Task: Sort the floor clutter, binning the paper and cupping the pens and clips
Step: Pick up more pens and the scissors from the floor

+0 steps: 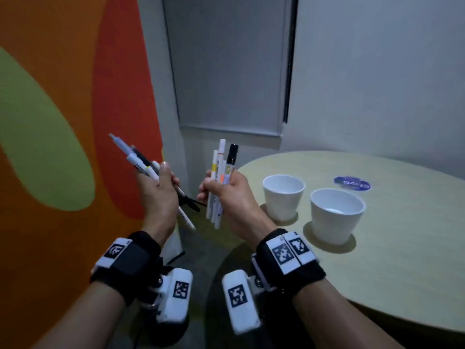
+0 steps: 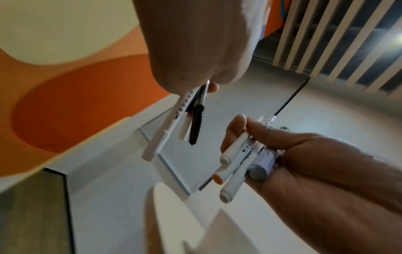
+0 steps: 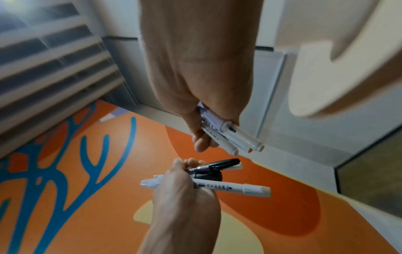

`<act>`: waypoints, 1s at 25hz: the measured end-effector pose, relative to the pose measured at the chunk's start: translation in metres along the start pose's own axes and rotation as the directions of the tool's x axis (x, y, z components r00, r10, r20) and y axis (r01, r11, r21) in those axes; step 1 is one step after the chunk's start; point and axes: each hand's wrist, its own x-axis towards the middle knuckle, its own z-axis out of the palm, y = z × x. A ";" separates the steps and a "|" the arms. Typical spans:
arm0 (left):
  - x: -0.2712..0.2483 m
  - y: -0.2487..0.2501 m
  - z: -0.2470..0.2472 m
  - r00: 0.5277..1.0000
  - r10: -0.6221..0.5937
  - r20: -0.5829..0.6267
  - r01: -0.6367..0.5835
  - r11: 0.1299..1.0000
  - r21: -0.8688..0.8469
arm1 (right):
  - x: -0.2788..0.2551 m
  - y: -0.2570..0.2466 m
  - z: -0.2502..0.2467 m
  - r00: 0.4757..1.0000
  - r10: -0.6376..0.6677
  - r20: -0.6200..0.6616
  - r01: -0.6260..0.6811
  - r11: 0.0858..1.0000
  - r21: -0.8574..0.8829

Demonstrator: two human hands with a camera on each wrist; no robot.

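Observation:
My left hand point(image 1: 163, 183) grips a bunch of pens point(image 1: 141, 159), white and black, slanting up to the left. Beside it, my right hand point(image 1: 217, 185) grips several white markers point(image 1: 221, 172), one black-capped, held upright. Both hands are raised in the air just left of the round table point(image 1: 407, 260). Two empty white cups point(image 1: 283, 195) point(image 1: 337, 215) stand on the table to the right of my right hand. In the left wrist view the pens point(image 2: 163, 127) hang below my left fist, with the markers point(image 2: 245, 159) in my right hand point(image 2: 250, 134). In the right wrist view the markers point(image 3: 237, 137) stick out of my right fist above the pens point(image 3: 230, 187).
A blue round disc point(image 1: 351, 183) lies on the table behind the cups. An orange and green wall panel point(image 1: 63, 122) fills the left. A grey door with a blind point(image 1: 226, 71) is straight ahead. The dark floor point(image 1: 201, 248) shows between my forearms.

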 end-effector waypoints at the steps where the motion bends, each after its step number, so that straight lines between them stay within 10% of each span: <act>1: 0.000 0.008 0.026 1.000 -0.013 -0.005 0.013 0.999 -0.052 | 0.003 -0.022 -0.019 0.999 -0.044 -0.025 0.043 0.998 -0.039; 11: -0.035 0.028 0.214 0.993 -0.039 0.115 0.059 0.982 -0.177 | 0.055 -0.091 -0.156 0.892 -0.152 -0.426 0.085 0.982 -0.171; 18: -0.025 -0.020 0.235 0.973 -0.128 0.193 0.122 0.992 0.042 | 0.097 -0.034 -0.166 0.832 -0.077 -0.549 -0.046 0.977 -0.207; 25: -0.032 -0.045 0.220 0.849 -0.323 0.419 0.196 0.928 0.317 | 0.111 -0.010 -0.177 0.841 0.106 -0.531 -0.279 0.925 -0.257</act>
